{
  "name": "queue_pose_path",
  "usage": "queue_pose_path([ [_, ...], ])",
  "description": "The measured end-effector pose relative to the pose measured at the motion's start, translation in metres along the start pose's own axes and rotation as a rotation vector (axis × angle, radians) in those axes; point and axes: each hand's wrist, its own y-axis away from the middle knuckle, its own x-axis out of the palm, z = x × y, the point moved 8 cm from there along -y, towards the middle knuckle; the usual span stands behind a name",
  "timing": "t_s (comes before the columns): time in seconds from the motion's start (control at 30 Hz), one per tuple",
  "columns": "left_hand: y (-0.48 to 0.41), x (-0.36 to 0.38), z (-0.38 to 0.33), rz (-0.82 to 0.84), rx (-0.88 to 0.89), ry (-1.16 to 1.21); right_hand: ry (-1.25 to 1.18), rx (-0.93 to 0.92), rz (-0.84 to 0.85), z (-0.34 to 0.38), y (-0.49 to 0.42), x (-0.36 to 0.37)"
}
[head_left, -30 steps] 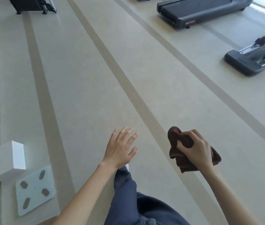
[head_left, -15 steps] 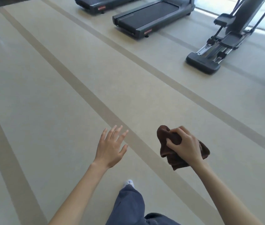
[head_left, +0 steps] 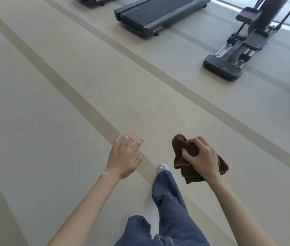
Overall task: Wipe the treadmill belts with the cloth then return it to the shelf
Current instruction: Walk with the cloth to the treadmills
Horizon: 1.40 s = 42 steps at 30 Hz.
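The treadmill looms closer than a second ago, so wiping seems near; the right hand has its grip on the bunched cloth, the left hand is spread wide.

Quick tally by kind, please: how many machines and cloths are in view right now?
Dark grey treadmills with black belts: 2, the far one cut off
Dark grey elliptical trainer with foot pedals: 1
Crumpled brown cloth, gripped by the right hand: 1
Total: 4
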Motion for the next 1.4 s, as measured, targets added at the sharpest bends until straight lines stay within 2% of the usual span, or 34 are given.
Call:
queue_pose_path([
  [0.27,-0.142,-0.010,0.026,-0.003,-0.003,-0.053,-0.009,-0.031,0.017,-0.010,-0.157,0.005],
  [0.47,-0.259,-0.022,0.038,-0.033,-0.049,0.032,-0.031,-0.080,-0.009,-0.002,-0.282,-0.010],
  [0.7,-0.342,-0.027,0.061,-0.073,-0.056,0.045,-0.011,-0.093,0.066,-0.003,-0.374,0.014],
  [0.83,-0.385,-0.022,0.099,-0.042,-0.073,0.041,0.001,-0.084,0.111,-0.001,-0.424,0.044],
  [0.97,-0.447,-0.025,0.148,-0.043,-0.047,0.039,-0.001,-0.077,0.078,0.017,-0.489,0.067],
  [1.23,-0.591,-0.076,0.240,-0.108,0.034,0.038,0.032,-0.121,-0.019,0.083,-0.633,0.097],
  [1.4,-0.650,-0.083,0.287,-0.105,0.064,0.030,0.047,-0.149,-0.034,0.111,-0.701,0.124],
])
